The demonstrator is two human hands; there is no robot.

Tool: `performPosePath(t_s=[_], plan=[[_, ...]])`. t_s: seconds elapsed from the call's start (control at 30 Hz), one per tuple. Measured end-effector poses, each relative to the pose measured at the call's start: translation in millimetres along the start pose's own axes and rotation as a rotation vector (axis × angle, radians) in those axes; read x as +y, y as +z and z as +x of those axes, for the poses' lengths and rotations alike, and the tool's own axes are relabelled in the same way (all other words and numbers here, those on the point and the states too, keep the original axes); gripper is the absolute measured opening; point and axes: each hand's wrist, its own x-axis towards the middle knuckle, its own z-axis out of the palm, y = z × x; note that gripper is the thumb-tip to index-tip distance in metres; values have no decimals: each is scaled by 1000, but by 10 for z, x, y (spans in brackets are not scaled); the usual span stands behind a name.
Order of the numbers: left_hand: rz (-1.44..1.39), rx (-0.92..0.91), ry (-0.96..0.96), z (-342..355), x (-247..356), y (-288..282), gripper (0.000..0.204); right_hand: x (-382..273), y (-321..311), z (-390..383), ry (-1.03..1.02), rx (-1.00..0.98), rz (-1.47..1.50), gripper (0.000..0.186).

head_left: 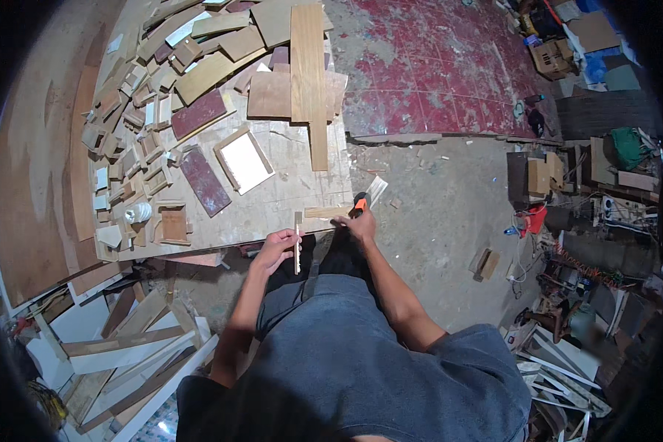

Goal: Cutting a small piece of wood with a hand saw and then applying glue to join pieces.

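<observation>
The person's left hand (275, 249) pinches a narrow wooden strip (297, 254) at the near edge of the table (252, 215), while the right hand (358, 223) grasps an orange-and-black tool (360, 204) there, its fingertips near a second wooden piece (321, 212) on the tabletop

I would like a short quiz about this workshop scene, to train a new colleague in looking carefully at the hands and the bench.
1. What does the left hand hold?
A) a red cloth
B) a thin wooden strip
C) a glass bottle

2. True or false: the right hand holds nothing.

3. In the picture, does the wood-edged white panel lie left or right of the long wooden plank?

Key:
1. B.
2. False; it holds a tool with an orange and black handle.
3. Left.
</observation>
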Motion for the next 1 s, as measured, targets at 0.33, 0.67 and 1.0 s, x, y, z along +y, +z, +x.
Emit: performPosePath(t_s=[0.33, 0.67, 1.0], plan=[[-274, -87, 105, -245, 131, 12, 18, -352, 32, 37, 185, 160, 17, 86], [-319, -14, 209, -312, 212, 84, 22, -132, -55, 380, 158, 371, 205, 58], [-247, 30, 386, -229, 451, 490, 24, 140, -582, -140, -32, 333, 550, 31]])
